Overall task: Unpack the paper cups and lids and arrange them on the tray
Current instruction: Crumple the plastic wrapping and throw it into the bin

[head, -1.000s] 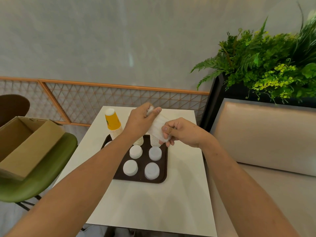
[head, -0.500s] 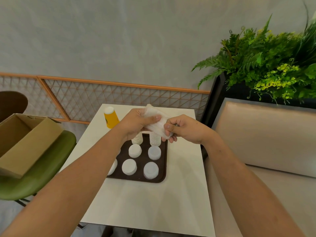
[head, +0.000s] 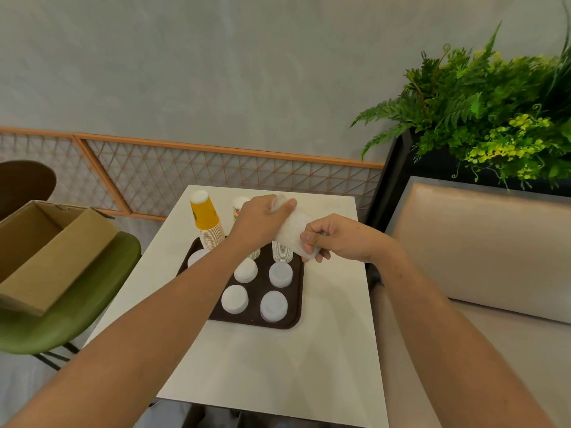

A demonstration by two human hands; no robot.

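Both hands hold a white plastic-wrapped sleeve of lids [head: 289, 231] tilted in the air above the far right of the dark brown rectangular tray [head: 295, 316]. The left hand [head: 261, 222] has its fingers curled round the upper end, and the right hand [head: 340, 239] pinches the lower end. Low white lid stacks [head: 234, 299] sit on the tray, and a yellow paper cup stack [head: 207, 222] stands at its far left corner.

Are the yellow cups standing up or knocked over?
Standing, upside down: the yellow cup stack sits rims-down on the brown tray.
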